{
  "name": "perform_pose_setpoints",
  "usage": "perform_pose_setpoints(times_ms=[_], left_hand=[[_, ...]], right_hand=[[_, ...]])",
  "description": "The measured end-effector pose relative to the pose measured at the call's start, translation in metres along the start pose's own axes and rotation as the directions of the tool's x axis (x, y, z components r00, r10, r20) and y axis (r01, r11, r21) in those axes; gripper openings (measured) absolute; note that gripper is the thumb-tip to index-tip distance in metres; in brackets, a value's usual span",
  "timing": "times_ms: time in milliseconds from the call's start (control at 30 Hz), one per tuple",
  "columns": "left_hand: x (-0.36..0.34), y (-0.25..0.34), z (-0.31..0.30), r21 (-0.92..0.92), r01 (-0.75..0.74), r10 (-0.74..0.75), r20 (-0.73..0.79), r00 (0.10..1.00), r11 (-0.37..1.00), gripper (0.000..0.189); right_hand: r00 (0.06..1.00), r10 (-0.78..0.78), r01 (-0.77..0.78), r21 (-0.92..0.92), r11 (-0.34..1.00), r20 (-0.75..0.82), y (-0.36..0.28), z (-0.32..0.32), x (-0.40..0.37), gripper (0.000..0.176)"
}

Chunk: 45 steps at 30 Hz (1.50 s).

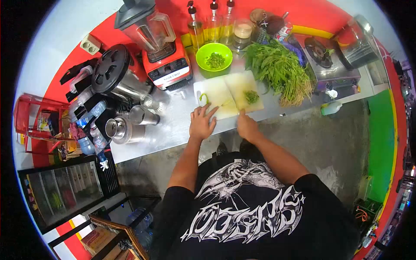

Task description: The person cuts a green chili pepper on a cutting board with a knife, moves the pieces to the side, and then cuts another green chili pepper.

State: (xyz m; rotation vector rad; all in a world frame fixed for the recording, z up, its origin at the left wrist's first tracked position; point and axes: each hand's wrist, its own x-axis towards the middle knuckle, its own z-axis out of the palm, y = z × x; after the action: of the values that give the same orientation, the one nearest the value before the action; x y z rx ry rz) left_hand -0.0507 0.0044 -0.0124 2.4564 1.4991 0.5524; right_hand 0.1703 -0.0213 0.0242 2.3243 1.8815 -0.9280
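Note:
A white cutting board (216, 86) lies on the steel counter. My left hand (202, 122) rests at the board's front left edge with its fingers apart, just below a curved green chili (204, 98). My right hand (248, 126) is closed round the handle of a knife (233, 96), whose blade lies slantwise across the board. Left of the blade is a small pale green piece (226, 103). Chopped greens (251, 97) form a small pile to the right of the blade. Behind the board stands a lime-green bowl (202, 57) holding more chopped greens.
A red blender (167, 65) and steel cups (141, 116) stand on the left. Pump bottles (196, 32) line the back wall. Leafy greens with roots (277, 65) lie right of the board, beside a gas stove (333, 78) and a white-green bottle (331, 108).

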Motion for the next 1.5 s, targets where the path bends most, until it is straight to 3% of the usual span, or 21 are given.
perform_pose_setpoints(times_ms=[167,267,300,367,433,533,600,800,933,1000,1133,1200,1333,1500], left_hand=[[0.000,0.001,-0.001,-0.042,0.020,-0.020,0.011,1.000,0.999,0.049],[0.000,0.000,-0.001,-0.058,0.022,-0.021,0.010,1.000,0.998,0.048],[0.001,0.000,-0.002,-0.058,0.026,-0.026,0.008,1.000,0.998,0.048],[0.000,0.000,-0.001,-0.081,0.020,-0.021,-0.001,1.000,0.997,0.048],[0.001,-0.001,-0.002,-0.047,0.016,-0.015,0.011,1.000,0.999,0.049],[-0.001,-0.002,0.001,-0.018,0.005,-0.004,0.004,1.000,1.000,0.050],[-0.001,-0.003,0.002,-0.017,0.014,-0.013,0.018,1.000,1.000,0.050],[-0.001,-0.003,0.003,-0.051,0.013,-0.013,0.002,1.000,0.999,0.049],[-0.001,-0.002,0.003,-0.027,0.017,-0.017,-0.004,1.000,0.999,0.049],[0.000,-0.003,0.004,-0.034,0.014,-0.014,-0.010,1.000,0.999,0.050],[0.001,-0.002,0.001,-0.047,0.003,-0.004,-0.027,1.000,0.999,0.049],[0.000,-0.002,0.001,-0.057,-0.002,0.000,-0.028,1.000,0.998,0.049],[0.000,-0.001,0.002,-0.030,0.015,-0.016,-0.007,1.000,0.999,0.049],[0.001,-0.002,0.000,-0.062,0.012,-0.012,-0.007,1.000,0.998,0.049]], right_hand=[[0.997,-0.071,0.072,-0.019,0.997,0.042,-0.013,-0.026,0.008,0.033],[0.997,-0.076,0.077,0.017,0.997,-0.027,0.000,0.000,-0.001,0.033],[0.999,-0.011,0.012,-0.020,1.000,0.041,-0.009,-0.010,-0.009,0.034],[0.999,-0.036,0.036,-0.009,0.999,0.001,-0.003,0.000,-0.001,0.033],[0.996,-0.071,0.067,-0.058,0.996,-0.054,-0.008,-0.004,0.003,0.029],[0.999,-0.054,0.054,-0.075,0.996,0.000,-0.014,-0.018,0.010,0.034],[0.992,-0.122,0.121,-0.074,0.990,-0.016,-0.012,-0.017,-0.002,0.035],[0.998,-0.042,0.042,-0.018,0.999,-0.035,-0.006,-0.001,-0.002,0.042],[0.993,-0.121,0.120,-0.075,0.990,-0.010,-0.014,-0.020,0.007,0.034],[0.999,-0.039,0.040,-0.039,0.998,0.022,-0.016,-0.020,0.004,0.035],[0.999,-0.040,0.039,-0.068,0.997,-0.020,-0.007,0.003,-0.009,0.039],[0.994,-0.080,0.082,0.024,0.996,-0.073,-0.002,0.005,0.001,0.044],[0.995,-0.092,0.093,-0.044,0.995,0.032,-0.013,-0.016,0.015,0.046],[0.998,-0.056,0.056,0.018,0.998,-0.035,-0.011,0.010,0.000,0.038]])
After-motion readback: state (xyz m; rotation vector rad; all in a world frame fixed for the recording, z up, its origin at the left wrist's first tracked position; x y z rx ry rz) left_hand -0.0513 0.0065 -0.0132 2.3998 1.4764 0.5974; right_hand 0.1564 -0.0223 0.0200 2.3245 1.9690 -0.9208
